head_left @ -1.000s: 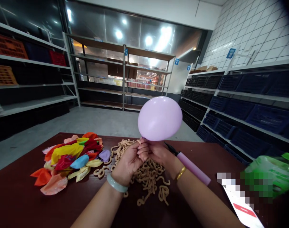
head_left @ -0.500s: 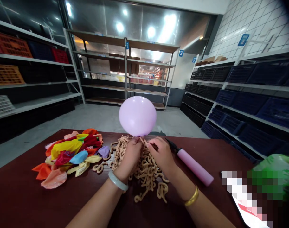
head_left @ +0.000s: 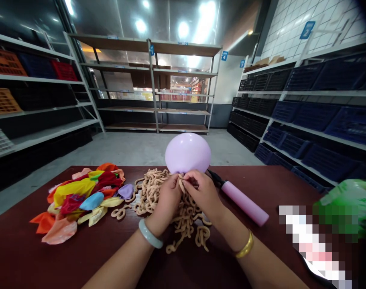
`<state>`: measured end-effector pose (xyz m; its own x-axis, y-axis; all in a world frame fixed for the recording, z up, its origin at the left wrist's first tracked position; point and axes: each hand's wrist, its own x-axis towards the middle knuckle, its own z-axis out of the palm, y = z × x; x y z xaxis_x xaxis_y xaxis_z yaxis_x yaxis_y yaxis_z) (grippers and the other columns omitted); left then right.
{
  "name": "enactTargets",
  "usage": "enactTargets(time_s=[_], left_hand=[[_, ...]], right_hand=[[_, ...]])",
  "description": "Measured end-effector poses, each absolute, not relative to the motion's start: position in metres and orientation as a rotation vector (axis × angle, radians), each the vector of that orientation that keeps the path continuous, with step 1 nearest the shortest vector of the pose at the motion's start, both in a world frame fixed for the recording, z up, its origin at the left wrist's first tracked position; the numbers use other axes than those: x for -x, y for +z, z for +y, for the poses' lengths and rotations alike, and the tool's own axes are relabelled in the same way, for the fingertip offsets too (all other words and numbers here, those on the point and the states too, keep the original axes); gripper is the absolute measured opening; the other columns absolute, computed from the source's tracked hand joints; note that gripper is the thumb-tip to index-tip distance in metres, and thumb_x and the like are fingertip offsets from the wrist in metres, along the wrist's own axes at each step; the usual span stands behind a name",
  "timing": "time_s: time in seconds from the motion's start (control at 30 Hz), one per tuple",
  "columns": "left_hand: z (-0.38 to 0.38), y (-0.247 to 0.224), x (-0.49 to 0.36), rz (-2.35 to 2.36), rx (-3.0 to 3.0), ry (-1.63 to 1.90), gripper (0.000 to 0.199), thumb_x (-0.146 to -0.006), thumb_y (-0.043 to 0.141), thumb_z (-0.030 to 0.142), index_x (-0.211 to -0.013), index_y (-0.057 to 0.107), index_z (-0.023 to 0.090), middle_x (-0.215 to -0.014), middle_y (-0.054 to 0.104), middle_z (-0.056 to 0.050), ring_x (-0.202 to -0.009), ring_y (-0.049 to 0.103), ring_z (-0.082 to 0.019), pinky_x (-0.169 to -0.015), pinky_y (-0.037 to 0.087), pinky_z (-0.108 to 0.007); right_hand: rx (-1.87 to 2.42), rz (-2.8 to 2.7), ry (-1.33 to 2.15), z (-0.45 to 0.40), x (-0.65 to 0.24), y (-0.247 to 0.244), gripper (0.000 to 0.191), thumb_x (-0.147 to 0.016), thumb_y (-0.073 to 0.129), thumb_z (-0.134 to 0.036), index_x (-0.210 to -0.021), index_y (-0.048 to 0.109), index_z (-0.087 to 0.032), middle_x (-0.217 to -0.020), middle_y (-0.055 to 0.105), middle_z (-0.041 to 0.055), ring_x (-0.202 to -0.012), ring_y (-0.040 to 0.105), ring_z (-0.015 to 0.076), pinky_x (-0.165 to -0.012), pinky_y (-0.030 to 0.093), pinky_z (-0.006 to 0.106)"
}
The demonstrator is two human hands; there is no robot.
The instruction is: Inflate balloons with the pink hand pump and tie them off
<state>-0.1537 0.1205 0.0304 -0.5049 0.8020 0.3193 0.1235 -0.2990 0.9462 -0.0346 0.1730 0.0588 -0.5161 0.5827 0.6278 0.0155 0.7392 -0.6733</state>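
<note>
An inflated pale purple balloon [head_left: 188, 153] stands just beyond my fingertips, its neck end turned toward me and mostly covered by them. My left hand [head_left: 169, 196] is closed in a pinch at that neck. Fingers bent together, my right hand [head_left: 203, 192] pinches a piece of tan cord [head_left: 181, 184] against the neck, close to my left thumb. Below and around both hands lies a tangled heap of the same knobbly tan cord [head_left: 153, 186], with loose loops trailing toward me. The exact grip behind the fingers is hidden.
Limp coloured balloons [head_left: 74, 192] are piled on the dark red table [head_left: 104, 257] at left. A pink hand pump [head_left: 246, 203] lies at right, beyond it a green plastic bag [head_left: 348, 200] and a blurred-out flat object [head_left: 318, 249]. Shelves with crates [head_left: 318, 116] stand around.
The balloon has shifted right and slightly down in view, and tilted. My right fingers have come in against the left hand, with the tan cord now between them at the neck.
</note>
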Motion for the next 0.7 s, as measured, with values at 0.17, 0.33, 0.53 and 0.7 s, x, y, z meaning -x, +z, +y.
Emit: enactTargets(time_s=[0.17, 0.33, 0.53, 0.7], left_hand=[[0.116, 0.034, 0.158, 1.849, -1.433, 1.813, 0.006, -0.078, 0.061, 0.018, -0.074, 0.066, 0.019, -0.072, 0.062, -0.004, -0.068, 0.052, -0.018, -0.065, 0.037, -0.026], [0.115, 0.041, 0.157, 1.808, -1.47, 1.782, 0.01, -0.079, 0.058, 0.015, -0.074, 0.065, 0.019, -0.069, 0.061, -0.004, -0.064, 0.051, -0.017, -0.064, 0.035, -0.026], [0.117, 0.041, 0.154, 1.679, -1.476, 1.774, 0.01, -0.082, 0.057, 0.019, -0.078, 0.066, 0.017, -0.075, 0.065, -0.004, -0.07, 0.054, -0.018, -0.07, 0.04, -0.027], [0.116, 0.04, 0.151, 1.671, -1.47, 1.816, 0.015, -0.087, 0.054, 0.026, -0.085, 0.067, 0.018, -0.08, 0.067, -0.005, -0.076, 0.058, -0.02, -0.076, 0.042, -0.03]], right_hand=[[0.613, -1.989, 0.77, 0.177, 0.037, 0.058, 0.006, -0.079, 0.062, -0.017, -0.079, 0.065, -0.022, -0.081, 0.067, 0.0023, -0.078, 0.059, 0.018, -0.073, 0.044, 0.03], [0.612, -2.068, 0.829, 0.179, 0.036, 0.059, 0.007, -0.081, 0.059, -0.022, -0.075, 0.062, -0.022, -0.076, 0.066, 0.0006, -0.068, 0.057, 0.0155, -0.061, 0.041, 0.027], [0.666, -2.063, 0.299, 0.17, 0.036, 0.056, 0.007, -0.08, 0.053, -0.015, -0.08, 0.056, -0.021, -0.079, 0.061, 0.0047, -0.077, 0.055, 0.0195, -0.071, 0.041, 0.031], [0.652, -1.967, 0.459, 0.171, 0.036, 0.055, 0.008, -0.082, 0.054, -0.015, -0.083, 0.058, -0.021, -0.081, 0.063, 0.0039, -0.076, 0.057, 0.0187, -0.072, 0.043, 0.031]])
